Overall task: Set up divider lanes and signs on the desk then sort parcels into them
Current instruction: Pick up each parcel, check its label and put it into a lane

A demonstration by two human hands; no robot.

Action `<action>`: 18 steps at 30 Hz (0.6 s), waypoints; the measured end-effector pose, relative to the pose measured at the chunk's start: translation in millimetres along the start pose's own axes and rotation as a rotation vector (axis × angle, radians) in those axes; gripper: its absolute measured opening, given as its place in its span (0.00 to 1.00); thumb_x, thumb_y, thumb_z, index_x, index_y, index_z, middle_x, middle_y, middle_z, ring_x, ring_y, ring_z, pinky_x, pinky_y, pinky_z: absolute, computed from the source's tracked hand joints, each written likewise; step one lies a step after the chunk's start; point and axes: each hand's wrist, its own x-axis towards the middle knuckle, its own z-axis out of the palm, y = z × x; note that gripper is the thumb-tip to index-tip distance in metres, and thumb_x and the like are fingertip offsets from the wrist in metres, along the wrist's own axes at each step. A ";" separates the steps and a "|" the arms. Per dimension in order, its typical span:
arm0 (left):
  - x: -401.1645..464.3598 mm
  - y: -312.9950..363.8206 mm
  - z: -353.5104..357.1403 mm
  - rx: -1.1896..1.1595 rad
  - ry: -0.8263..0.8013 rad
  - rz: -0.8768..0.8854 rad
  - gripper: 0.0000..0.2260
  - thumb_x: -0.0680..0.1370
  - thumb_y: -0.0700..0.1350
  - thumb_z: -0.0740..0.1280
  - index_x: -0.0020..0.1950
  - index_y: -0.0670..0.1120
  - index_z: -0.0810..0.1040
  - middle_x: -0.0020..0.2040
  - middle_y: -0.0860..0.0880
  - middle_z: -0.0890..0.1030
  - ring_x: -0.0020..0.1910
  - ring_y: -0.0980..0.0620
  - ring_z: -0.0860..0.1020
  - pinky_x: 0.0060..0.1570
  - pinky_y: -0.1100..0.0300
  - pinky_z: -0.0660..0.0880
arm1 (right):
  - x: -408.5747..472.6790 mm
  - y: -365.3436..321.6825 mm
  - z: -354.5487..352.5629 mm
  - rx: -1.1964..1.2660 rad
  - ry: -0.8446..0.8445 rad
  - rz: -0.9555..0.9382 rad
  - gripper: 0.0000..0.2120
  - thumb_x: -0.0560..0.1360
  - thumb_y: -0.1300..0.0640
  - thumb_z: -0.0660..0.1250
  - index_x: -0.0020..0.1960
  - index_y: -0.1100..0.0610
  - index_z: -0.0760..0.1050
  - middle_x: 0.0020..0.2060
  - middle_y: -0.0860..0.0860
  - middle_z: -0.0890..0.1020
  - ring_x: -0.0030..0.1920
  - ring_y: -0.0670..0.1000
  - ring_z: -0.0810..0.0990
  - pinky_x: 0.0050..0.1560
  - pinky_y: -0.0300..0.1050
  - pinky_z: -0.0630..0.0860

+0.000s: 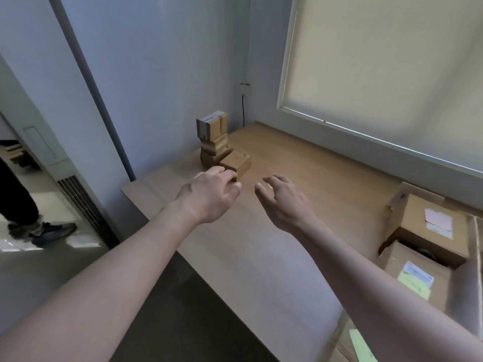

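Desk (300, 178): left hand (211, 194) curled at parcel (236, 163); right hand (282, 199) spread, beside.

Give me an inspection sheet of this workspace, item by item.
Surface: wooden desk, mostly bare.
Job's things: stack of wooden blocks at far left corner; low wooden block beside it; labelled parcels in an open carton at right.
Clutter: nothing seen.
Grips: left hand reaching onto the low block; right hand open above the desk.
Cables: black cable from a wall socket.
Surroundings: window blind; floor vent; another person's legs.
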 end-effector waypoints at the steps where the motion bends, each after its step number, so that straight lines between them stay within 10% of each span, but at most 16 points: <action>1: 16.0 -15.6 3.9 -0.006 -0.008 0.003 0.24 0.84 0.62 0.53 0.77 0.55 0.68 0.78 0.51 0.68 0.74 0.45 0.69 0.68 0.45 0.72 | 16.1 -1.7 13.4 0.002 -0.004 0.012 0.29 0.82 0.36 0.53 0.75 0.52 0.72 0.75 0.53 0.71 0.71 0.58 0.72 0.67 0.52 0.71; 18: 302.2 -206.5 84.8 -0.104 -0.193 0.096 0.24 0.83 0.60 0.55 0.78 0.55 0.69 0.79 0.49 0.67 0.77 0.46 0.66 0.73 0.48 0.68 | 285.5 -9.1 182.9 0.097 -0.161 0.254 0.27 0.82 0.38 0.53 0.76 0.50 0.69 0.74 0.48 0.70 0.67 0.55 0.75 0.65 0.53 0.73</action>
